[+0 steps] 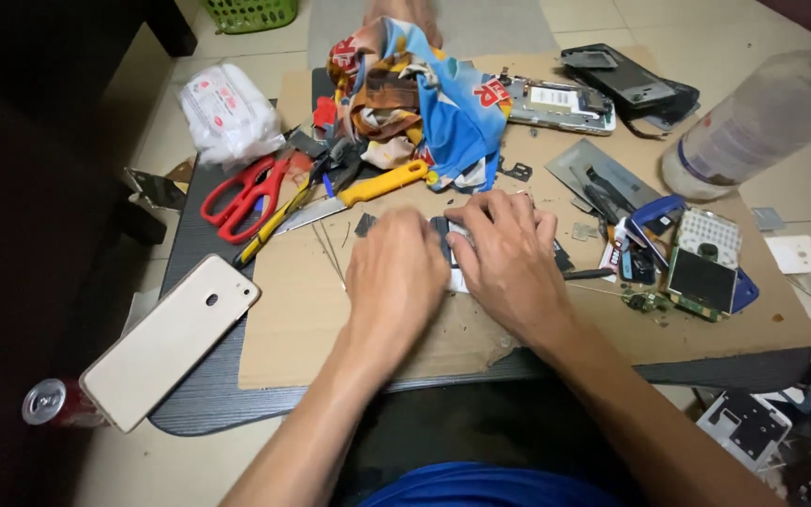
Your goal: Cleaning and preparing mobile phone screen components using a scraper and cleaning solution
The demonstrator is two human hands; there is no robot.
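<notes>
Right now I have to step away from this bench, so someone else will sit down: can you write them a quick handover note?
Left hand and right hand: both press down, side by side, on a small dark and white flat part on the cardboard sheet; the grip is hidden.
Nearby: yellow-handled knife and red scissors to the left, gold phone face down at the left edge, opened keypad phone to the right.
Done: several phones lie in pieces.
Left: the part is not yet freed from under the hands.
</notes>
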